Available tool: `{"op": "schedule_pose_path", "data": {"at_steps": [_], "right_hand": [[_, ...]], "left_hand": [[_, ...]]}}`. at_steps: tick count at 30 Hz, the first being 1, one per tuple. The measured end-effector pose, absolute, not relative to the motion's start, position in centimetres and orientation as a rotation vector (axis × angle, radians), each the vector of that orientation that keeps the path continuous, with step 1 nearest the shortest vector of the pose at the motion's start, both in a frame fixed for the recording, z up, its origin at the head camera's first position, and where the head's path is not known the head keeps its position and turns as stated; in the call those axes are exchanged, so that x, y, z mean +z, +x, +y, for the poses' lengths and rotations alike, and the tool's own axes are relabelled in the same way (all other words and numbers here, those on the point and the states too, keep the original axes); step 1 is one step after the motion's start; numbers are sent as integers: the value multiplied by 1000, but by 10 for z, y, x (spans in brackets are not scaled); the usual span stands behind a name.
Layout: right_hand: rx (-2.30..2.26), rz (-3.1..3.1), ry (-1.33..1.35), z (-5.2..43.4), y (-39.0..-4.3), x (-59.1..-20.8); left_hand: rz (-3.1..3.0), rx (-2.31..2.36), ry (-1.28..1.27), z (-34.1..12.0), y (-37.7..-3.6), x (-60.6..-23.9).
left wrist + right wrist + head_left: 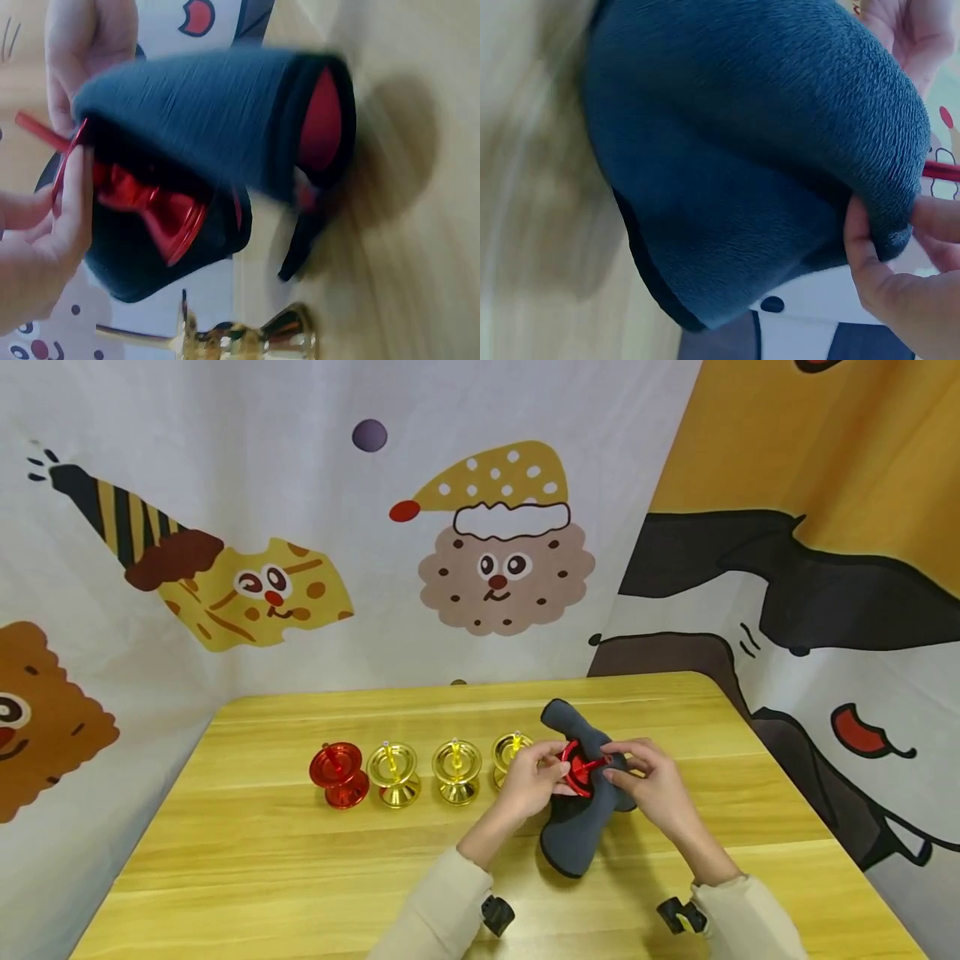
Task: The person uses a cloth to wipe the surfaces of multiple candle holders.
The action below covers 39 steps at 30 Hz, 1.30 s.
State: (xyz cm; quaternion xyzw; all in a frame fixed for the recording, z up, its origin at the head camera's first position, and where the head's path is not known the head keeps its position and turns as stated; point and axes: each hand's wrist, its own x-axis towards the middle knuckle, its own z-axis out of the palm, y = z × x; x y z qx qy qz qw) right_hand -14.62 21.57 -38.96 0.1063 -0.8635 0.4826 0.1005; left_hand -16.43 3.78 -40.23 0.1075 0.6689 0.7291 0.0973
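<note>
Above the table's middle, both hands hold a shiny red spool [579, 768] that lies partly wrapped in a dark grey cloth [573, 839]. My left hand [534, 777] grips the spool's rim from the left; in the left wrist view its fingers [67, 217] lie on the red spool [161, 210] inside the cloth [210, 112]. My right hand [648, 781] pinches the cloth's edge by the spool's thin red axle. The right wrist view shows its fingers [877, 277] on the cloth [742, 150], beside the axle [941, 171].
On the wooden table [300, 877] stands a row of spools: a red one [339, 774], then gold ones [392, 774] [456, 772], and a third gold one [508, 750] partly behind my left hand. Printed fabric walls close in the back and right sides.
</note>
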Motion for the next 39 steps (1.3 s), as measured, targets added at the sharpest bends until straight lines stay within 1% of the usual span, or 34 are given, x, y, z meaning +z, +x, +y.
{"op": "schedule_pose_path", "data": {"at_steps": [4, 7, 9, 12, 14, 17, 20, 27, 30, 37, 39], "right_hand": [[1235, -2578, 465, 218, -152, -384], [1171, -2602, 495, 218, -154, -382], [1199, -2622, 439, 218, -154, -381], [1257, -2642, 279, 217, -152, -383], [1290, -2636, 177, 215, -150, -385], [1286, -2633, 140, 211, -145, -389], [1252, -2616, 214, 210, -144, -393], [1074, -2576, 524, 215, -150, -392], [1068, -2573, 583, 216, -152, -389], [1090, -2676, 401, 211, -150, -386], [1108, -2683, 367, 209, -149, -386]], "left_hand": [[2044, 2036, 419, 32, -170, -400], [2054, 2023, 427, 29, -169, -394], [2011, 2088, 376, 29, -168, -393], [2005, 2148, 279, 31, -165, -396], [2016, 2160, 233, 33, -167, -404], [2027, 2146, 214, 33, -166, -410], [1955, 2188, 217, 35, -165, -411], [2044, 2090, 316, 33, -164, -408], [2056, 2097, 297, 33, -164, -407], [2014, 2250, 114, 36, -164, -406], [2014, 2252, 105, 36, -164, -407]]}}
